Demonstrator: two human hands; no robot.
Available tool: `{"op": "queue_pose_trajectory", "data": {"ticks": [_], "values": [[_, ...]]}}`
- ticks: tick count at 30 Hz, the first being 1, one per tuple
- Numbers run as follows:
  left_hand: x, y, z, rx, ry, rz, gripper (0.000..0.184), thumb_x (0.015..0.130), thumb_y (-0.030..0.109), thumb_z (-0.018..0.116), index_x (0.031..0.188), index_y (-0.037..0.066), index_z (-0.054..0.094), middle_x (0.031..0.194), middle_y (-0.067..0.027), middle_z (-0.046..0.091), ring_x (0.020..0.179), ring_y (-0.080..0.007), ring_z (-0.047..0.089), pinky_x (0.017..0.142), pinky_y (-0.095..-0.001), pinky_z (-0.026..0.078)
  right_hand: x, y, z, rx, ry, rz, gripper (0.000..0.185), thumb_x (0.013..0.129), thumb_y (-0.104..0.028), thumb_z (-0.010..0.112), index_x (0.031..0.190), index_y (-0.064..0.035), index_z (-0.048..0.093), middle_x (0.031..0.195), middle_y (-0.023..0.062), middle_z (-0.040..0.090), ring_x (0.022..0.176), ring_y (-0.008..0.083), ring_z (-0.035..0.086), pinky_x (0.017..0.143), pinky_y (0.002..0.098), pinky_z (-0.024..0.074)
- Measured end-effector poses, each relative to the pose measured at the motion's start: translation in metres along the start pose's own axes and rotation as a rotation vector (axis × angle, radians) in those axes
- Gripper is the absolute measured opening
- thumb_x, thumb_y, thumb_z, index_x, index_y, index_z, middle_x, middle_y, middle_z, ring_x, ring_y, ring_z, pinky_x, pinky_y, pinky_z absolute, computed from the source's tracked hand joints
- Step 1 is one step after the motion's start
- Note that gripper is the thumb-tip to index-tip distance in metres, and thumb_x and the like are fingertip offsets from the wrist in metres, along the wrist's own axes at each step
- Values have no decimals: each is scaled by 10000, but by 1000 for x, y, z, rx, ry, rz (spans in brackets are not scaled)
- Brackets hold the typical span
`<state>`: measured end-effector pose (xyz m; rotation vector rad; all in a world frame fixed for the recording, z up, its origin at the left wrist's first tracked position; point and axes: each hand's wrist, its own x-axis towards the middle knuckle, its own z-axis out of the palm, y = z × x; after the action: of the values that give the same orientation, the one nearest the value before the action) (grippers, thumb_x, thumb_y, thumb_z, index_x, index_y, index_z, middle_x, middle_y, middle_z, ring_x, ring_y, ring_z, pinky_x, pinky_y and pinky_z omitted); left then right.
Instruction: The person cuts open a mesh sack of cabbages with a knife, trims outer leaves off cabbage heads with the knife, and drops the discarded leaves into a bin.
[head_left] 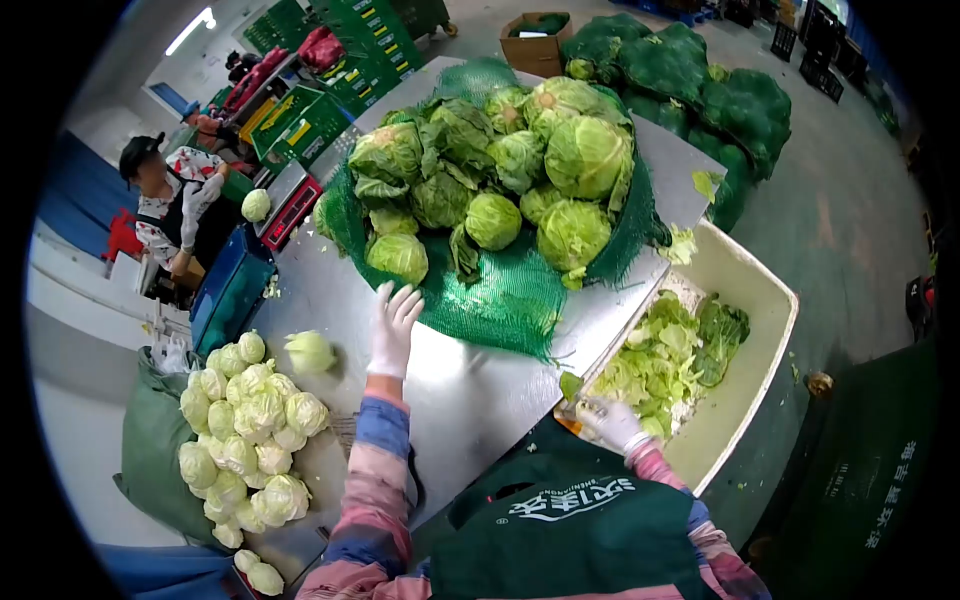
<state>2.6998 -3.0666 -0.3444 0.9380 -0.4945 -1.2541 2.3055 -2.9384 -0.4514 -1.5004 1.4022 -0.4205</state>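
Note:
My left hand, in a white glove, reaches out over the metal table with its fingers spread and nothing in it. Its fingertips are just below a green cabbage at the near edge of a heap. That heap of cabbages lies on an opened green mesh sack. Low at the right, my gloved right hand is closed beside the rim of a white bin. A scrap of green leaf and something orange show by its fingers; what it grips is unclear. Loose cabbage leaves lie in the bin.
Pale trimmed cabbages are piled at the left, with one pale cabbage apart from them. A red scale stands at the table's far left edge, near another person. Full mesh sacks and green crates stand beyond.

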Motion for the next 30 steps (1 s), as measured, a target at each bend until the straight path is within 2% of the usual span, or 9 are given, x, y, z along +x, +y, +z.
{"op": "queue_pose_trajectory", "data": {"ticks": [2, 9, 13, 18, 20, 24, 26, 29, 30], "values": [[45, 1, 37, 289, 9, 58, 530, 938, 270, 584, 1329, -36, 400, 1264, -232, 509, 1146, -333, 540, 985, -390, 448, 4, -16, 8, -71, -214, 77, 465, 856, -456, 599, 1194, -139, 636, 724, 177, 660, 596, 253, 659, 618, 358, 529], [191, 22, -30, 1486, 267, 513, 616, 751, 356, 757, 1206, -17, 576, 1159, -222, 612, 1085, -366, 572, 946, -409, 438, -3, 45, -33, -127, 311, 283, 506, 838, -429, 617, 1124, -14, 647, 844, 214, 683, 690, 298, 686, 742, 377, 535], [209, 22, -91, 908, 260, -217, 836, 774, 560, 690, 1317, -45, 495, 1260, -134, 574, 1076, -238, 573, 925, -331, 446, -18, 84, -73, 74, 392, 487, 521, 838, -408, 628, 1138, 17, 636, 760, 146, 704, 646, 227, 692, 728, 326, 542], [170, 20, -77, 1054, 108, 20, 350, 810, 349, 730, 949, 58, 594, 929, -57, 629, 778, -184, 599, 676, -311, 489, -6, 79, -74, 199, 361, 468, 523, 868, -378, 617, 1188, 35, 603, 783, 137, 711, 690, 184, 697, 710, 308, 543], [113, 43, -24, 759, 43, -153, 279, 820, 284, 730, 846, 82, 539, 786, -33, 597, 642, -122, 547, 566, -278, 450, 13, 66, -65, 231, 333, 435, 549, 865, -394, 626, 1202, 38, 593, 858, 170, 708, 699, 186, 696, 699, 307, 540], [74, -9, -32, 1293, 47, 98, 294, 847, 279, 710, 916, 28, 574, 933, -83, 623, 892, -164, 580, 741, -337, 493, 44, -5, -61, 170, 266, 241, 536, 863, -410, 631, 1220, -12, 594, 1017, 174, 695, 820, 219, 698, 746, 310, 543], [79, -96, -74, 1121, 0, 235, 550, 798, 240, 758, 1201, -32, 501, 1075, -142, 606, 1014, -220, 568, 887, -368, 472, 68, -10, -51, 177, 164, 112, 621, 864, -503, 596, 1260, -25, 572, 1082, 181, 676, 982, 271, 668, 889, 315, 499], [-9, -92, 43, 864, -315, -249, 711, 791, 332, 755, 1324, -35, 463, 1262, -174, 554, 1170, -228, 522, 1000, -333, 418, 68, -67, -56, 117, 155, 27, 782, 806, -601, 600, 1365, -68, 479, 1213, 173, 622, 1114, 298, 607, 968, 317, 452], [-17, -133, 33, 1004, -390, 96, 761, 751, 395, 775, 1316, -20, 481, 1256, -182, 562, 1156, -264, 542, 999, -365, 426, 67, -80, -55, 182, 134, -16, 849, 793, -633, 592, 1413, -80, 418, 1248, 177, 600, 1146, 308, 585, 995, 321, 432]]}}
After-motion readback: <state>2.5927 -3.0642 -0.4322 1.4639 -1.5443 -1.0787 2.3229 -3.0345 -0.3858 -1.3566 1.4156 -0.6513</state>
